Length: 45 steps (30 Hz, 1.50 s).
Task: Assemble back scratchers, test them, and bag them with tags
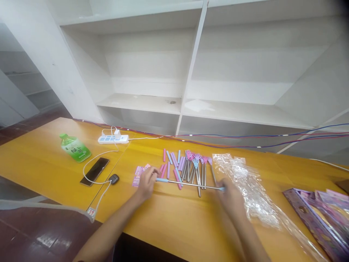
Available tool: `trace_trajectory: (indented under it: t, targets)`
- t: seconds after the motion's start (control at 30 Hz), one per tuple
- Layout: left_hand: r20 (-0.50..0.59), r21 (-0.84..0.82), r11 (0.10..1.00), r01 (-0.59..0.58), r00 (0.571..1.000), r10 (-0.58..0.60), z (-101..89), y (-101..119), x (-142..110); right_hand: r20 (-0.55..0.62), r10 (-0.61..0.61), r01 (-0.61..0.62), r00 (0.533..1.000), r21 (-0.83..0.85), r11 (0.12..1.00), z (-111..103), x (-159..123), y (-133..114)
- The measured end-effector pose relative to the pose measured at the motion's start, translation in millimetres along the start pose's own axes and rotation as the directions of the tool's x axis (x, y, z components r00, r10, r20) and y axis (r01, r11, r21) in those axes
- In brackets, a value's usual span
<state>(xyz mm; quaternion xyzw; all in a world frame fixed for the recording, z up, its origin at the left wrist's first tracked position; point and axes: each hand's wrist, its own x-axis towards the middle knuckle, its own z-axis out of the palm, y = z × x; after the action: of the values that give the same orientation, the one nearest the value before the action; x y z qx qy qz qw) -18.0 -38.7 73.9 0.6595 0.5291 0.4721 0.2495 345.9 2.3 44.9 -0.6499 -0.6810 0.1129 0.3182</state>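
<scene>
A telescopic back scratcher (188,183) is stretched out level between my hands, above the table's middle. My left hand (147,182) is closed at its light blue grip sleeve (162,180). Around the blue end on the other side my right hand (231,196) is closed, slightly blurred, and hides most of the claw. Just beyond lie several steel back scratchers with pink, purple and blue hand-shaped claws (195,162). Loose pink, purple and blue sleeves (168,169) lie to their left. Small printed pink cards (137,175) rest behind my left hand.
Clear plastic bags (245,182) spread across the table's right, beside a purple box (308,214) of packaged items. At left are a green bottle (75,147), a phone (95,171), a black earbud case (113,178) with a white cable, and a power strip (113,139). White shelves (147,65) stand behind.
</scene>
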Motion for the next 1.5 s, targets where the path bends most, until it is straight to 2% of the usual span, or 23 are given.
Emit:
trace_trajectory:
  t: [0.1,0.17,0.23,0.37,0.43,0.53,0.7,0.8,0.87,0.93,1.03,1.1,1.23,1.4,1.47,1.5]
  targets:
    - [0.073,-0.035,0.998,-0.052,0.996,0.054,42.1,6.0,-7.8,0.11,-0.219,0.213,0.969,0.066,0.975,44.5,-24.9,-46.7]
    - [0.067,-0.054,0.997,-0.052,0.996,0.056,55.8,8.2,-11.0,0.119,-0.28,0.275,0.953,0.051,0.96,61.7,-37.3,-62.0]
    - [0.045,-0.042,0.997,-0.069,0.996,0.071,59.2,10.6,-11.3,0.114,-0.294,0.294,0.949,0.023,0.956,66.8,-41.9,-64.3]
    - [0.104,0.013,0.991,-0.132,0.986,0.13,57.2,16.1,-9.8,0.084,-0.317,0.316,0.945,0.026,0.948,53.5,-32.6,-53.1]
    - [0.153,0.005,0.992,-0.128,0.98,0.126,58.8,17.1,-11.1,0.073,-0.341,0.34,0.937,0.031,0.94,43.6,-26.0,-50.2]
    - [0.166,0.0,0.993,-0.116,0.979,0.114,63.0,16.0,-15.1,0.088,-0.366,0.367,0.927,0.002,0.93,33.0,-21.7,-51.9]
    - [0.198,0.034,0.992,-0.121,0.974,0.111,58.5,16.8,-16.0,0.141,-0.358,0.364,0.923,-0.017,0.931,29.8,-26.0,-54.3]
    - [0.283,0.172,0.969,-0.177,0.951,0.124,52.7,20.9,-13.2,0.177,-0.339,0.35,0.924,-0.034,0.936,32.0,-29.5,-53.3]
    - [0.396,0.334,0.901,-0.277,0.909,0.133,52.4,23.5,-12.6,0.202,-0.313,0.333,0.928,-0.073,0.94,33.3,-31.9,-54.7]
    - [0.502,0.484,0.781,-0.395,0.856,0.122,55.7,25.2,-14.0,0.23,-0.272,0.308,0.934,-0.138,0.941,34.1,-34.9,-59.1]
    - [0.583,0.592,0.625,-0.509,0.806,0.105,63.8,27.6,-18.1,0.288,-0.216,0.289,0.933,-0.243,0.926,33.3,-39.7,-69.3]
    - [0.582,0.614,0.594,-0.52,0.807,0.104,67.4,30.2,-19.9,0.322,-0.203,0.3,0.925,-0.287,0.91,31.1,-42.0,-75.9]
    - [0.521,0.661,0.617,-0.427,0.853,0.031,68.9,36.5,-17.6,0.365,-0.202,0.329,0.909,-0.33,0.885,24.6,-43.3,-87.5]
    - [0.521,0.721,0.577,-0.383,0.849,-0.088,69.2,36.1,-4.6,0.448,-0.205,0.381,0.871,-0.351,0.855,19.1,-41.4,-102.1]
    - [0.516,0.734,0.556,-0.391,0.853,-0.081,58.9,30.5,5.6,0.438,-0.234,0.408,0.868,-0.36,0.839,12.8,-35.8,-92.9]
    - [0.506,0.744,0.543,-0.39,0.859,-0.075,48.4,26.2,11.8,0.417,-0.251,0.415,0.874,-0.368,0.832,6.5,-30.8,-80.6]
